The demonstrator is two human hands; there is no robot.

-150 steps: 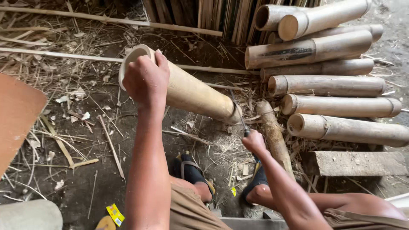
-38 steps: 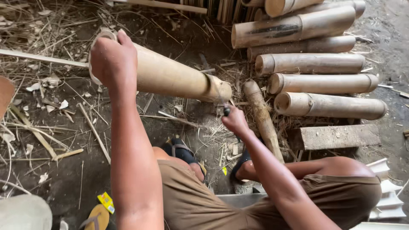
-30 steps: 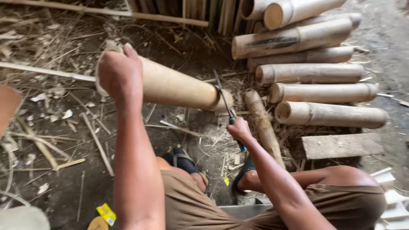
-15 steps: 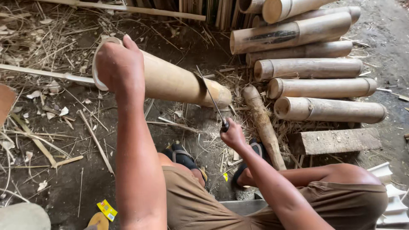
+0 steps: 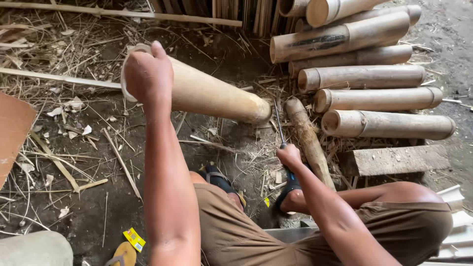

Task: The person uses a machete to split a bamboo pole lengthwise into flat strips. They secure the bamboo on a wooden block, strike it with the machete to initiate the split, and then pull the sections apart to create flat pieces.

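My left hand [image 5: 146,74] grips the near open end of a thick pale bamboo section [image 5: 212,96], which is tilted, its far end resting on the ground at the centre. My right hand [image 5: 289,155] is closed on the handle of a long thin blade [image 5: 279,125] that points up toward the bamboo's lower end, just right of it. A shorter, rough brown bamboo piece [image 5: 309,138] lies beside the blade. I sit low, my knees and dark sandals [image 5: 220,178] below the hands.
Several cut bamboo sections [image 5: 374,93] are stacked at the right. A wooden plank [image 5: 394,160] lies under them. Thin bamboo strips and shavings [image 5: 59,148] litter the dirt on the left. A long slat [image 5: 118,14] runs along the top. An orange board [image 5: 12,133] sits at the left edge.
Over the last second my right hand swung the blade up against the bamboo's lower end and then brought it back down to the right. My left hand kept its hold on the upper end.
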